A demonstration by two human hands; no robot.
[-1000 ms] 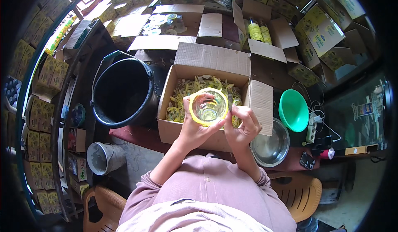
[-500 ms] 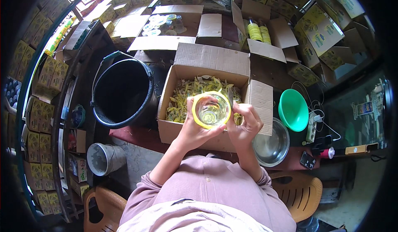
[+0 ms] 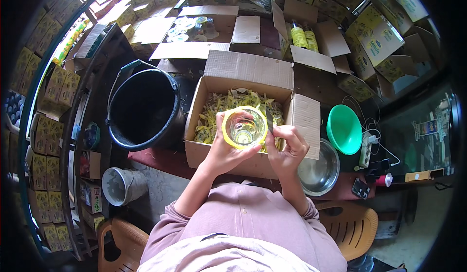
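Observation:
My left hand (image 3: pixel 220 151) is wrapped round a clear plastic cup (image 3: pixel 244 126) with a yellow rim, its mouth facing up toward me. In my right hand (image 3: pixel 289 148), fingers curled, is a knife (image 3: pixel 269 118) whose thin dark blade stands beside the cup's right rim; its handle is hidden by the fingers. Both hands hover over the near side of an open cardboard box (image 3: pixel 243 70), which holds a heap of yellow and clear plastic trimmings (image 3: pixel 206 121).
Left of the box stands a large black bucket (image 3: pixel 114 121), with a smaller grey bucket (image 3: pixel 109 184) below. On the right are a green bowl (image 3: pixel 344 126), a metal bowl (image 3: pixel 323 175), cables and a phone (image 3: pixel 360 188). Behind, open boxes hold clear cups (image 3: pixel 187 29) and stacked yellow rings (image 3: pixel 299 37).
The cup in my left hand has shifted slightly left and tilted a little. My right hand stays close beside it, with more of the blade showing.

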